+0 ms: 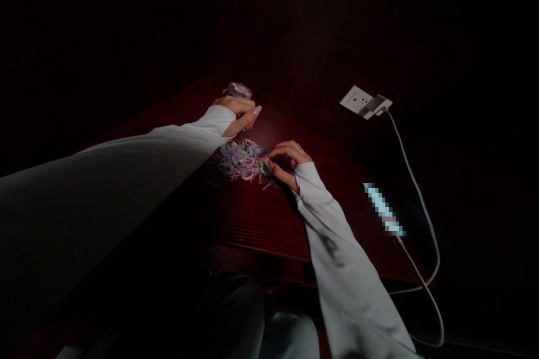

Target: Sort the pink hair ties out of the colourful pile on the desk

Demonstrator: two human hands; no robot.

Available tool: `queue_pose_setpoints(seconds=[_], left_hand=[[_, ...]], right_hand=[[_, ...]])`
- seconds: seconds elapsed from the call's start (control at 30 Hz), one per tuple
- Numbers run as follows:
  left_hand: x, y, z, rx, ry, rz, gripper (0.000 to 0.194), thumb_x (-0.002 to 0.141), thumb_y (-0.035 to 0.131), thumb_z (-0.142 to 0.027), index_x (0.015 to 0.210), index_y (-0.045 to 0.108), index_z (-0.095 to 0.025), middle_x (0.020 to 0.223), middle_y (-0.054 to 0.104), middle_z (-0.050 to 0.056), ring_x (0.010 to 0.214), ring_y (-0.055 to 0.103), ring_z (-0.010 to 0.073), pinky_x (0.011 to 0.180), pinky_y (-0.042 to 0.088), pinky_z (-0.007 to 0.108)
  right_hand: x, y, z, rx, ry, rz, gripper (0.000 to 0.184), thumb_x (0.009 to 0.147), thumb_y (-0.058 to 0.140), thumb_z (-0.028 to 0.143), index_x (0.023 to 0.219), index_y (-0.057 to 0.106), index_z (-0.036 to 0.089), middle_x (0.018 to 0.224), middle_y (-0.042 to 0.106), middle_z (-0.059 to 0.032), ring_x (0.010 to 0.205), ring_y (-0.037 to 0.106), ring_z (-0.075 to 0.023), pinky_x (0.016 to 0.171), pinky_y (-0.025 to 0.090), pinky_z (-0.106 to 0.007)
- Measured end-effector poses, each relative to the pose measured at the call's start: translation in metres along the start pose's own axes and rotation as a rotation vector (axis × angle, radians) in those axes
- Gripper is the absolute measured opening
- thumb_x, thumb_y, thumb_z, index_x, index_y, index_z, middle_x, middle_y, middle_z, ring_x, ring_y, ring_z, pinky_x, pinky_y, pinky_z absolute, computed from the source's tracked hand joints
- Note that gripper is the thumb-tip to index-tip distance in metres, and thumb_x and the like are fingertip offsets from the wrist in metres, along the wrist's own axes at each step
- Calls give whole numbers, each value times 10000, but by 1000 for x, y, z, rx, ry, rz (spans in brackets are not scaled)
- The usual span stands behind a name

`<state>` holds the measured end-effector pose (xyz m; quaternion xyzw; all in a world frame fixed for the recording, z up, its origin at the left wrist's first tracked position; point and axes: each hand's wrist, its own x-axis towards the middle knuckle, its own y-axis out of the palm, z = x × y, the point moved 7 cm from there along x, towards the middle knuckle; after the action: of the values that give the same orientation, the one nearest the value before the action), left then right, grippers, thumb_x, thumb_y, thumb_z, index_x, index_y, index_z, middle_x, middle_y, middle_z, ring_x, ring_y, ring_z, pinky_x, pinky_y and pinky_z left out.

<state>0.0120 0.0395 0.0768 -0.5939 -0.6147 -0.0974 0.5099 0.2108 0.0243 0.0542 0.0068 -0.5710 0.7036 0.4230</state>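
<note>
A tangled pile of small pastel hair ties point(241, 160) lies on the dark red wooden table point(256, 230). At its right edge is my right hand point(292, 158), thumb and fingertips pinched together on a hair tie with a green part. A ring shows on one finger. My left hand point(241, 109) is just beyond the pile, its fingers curled down and its thumb along them. What those fingers hold, if anything, is hidden. Directly behind that hand stands a round container point(240, 90) with a pale patterned top; whether they touch is unclear.
A white wall socket point(357, 102) with a plugged-in charger point(379, 104) is at the right. Its white cable point(415, 179) hangs in a loop near a blurred-out phone-like screen point(384, 210) on the table's right side. My knees point(290, 336) are below the front edge. The surroundings are very dark.
</note>
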Motion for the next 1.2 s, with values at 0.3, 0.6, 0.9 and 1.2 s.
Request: queue_pose_setpoints(seconds=[0.3,0.6,0.9,1.2], left_hand=[[1,4,-1,-2,-10,-9,677,1093,301,-656,576,472,-254,690,659,44,708,605,179,784,502,357],[1,7,0,-10,14,58,652,1094,323,-601,570,499,-255,691,658,38,712,623,178,791,496,365],[1,10,-7,8,71,123,595,1089,392,-513,595,555,-225,715,673,20,706,633,161,726,459,324],[0,25,-19,27,193,285,458,1027,530,-525,754,687,-193,844,717,18,690,586,122,686,409,259]], right_hand=[[-5,22,-8,-209,-107,150,133,892,854,365,1008,830,303,1102,745,-60,1039,541,-278,1006,427,-457],[-5,28,-15,-210,-95,166,60,931,782,300,971,826,289,1086,749,-62,1028,545,-272,1004,431,-448],[-4,18,-7,-154,-60,109,59,922,772,248,963,796,284,1070,776,-42,1044,618,-258,1020,437,-436],[0,-4,6,-7,67,-19,79,955,750,324,929,775,254,980,785,-32,934,660,-218,955,486,-390]])
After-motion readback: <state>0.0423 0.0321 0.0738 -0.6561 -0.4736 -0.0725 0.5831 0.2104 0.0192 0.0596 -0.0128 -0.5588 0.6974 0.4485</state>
